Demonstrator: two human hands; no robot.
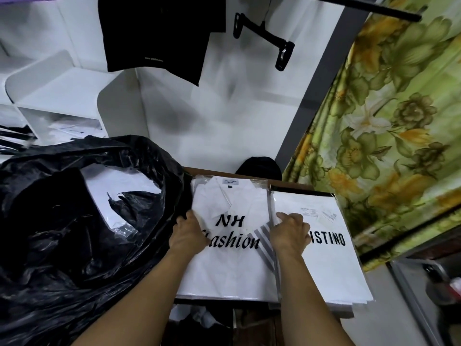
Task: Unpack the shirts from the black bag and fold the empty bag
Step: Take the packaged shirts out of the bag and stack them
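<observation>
Black plastic bag (74, 221) lay crumpled just left of the left hand's fingers, with a white packet (119, 181) showing in its open mouth. The left hand (188, 233) and right hand (290, 236) held the NH Fashion shirt packet (232, 270) by its side edges, fingers curled over them, tips hidden. Touching it, under the right fingers, lay a second shirt packet (329, 265).

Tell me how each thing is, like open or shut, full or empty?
Bag, open, white pack still inside.
NH shirt, folded, wrapped, lying flat.
Right stack, wrapped, lying flat.
Left hand, grips NH shirt's left edge.
Right hand, grips its right edge.
Hanger, hanging, empty.
</observation>
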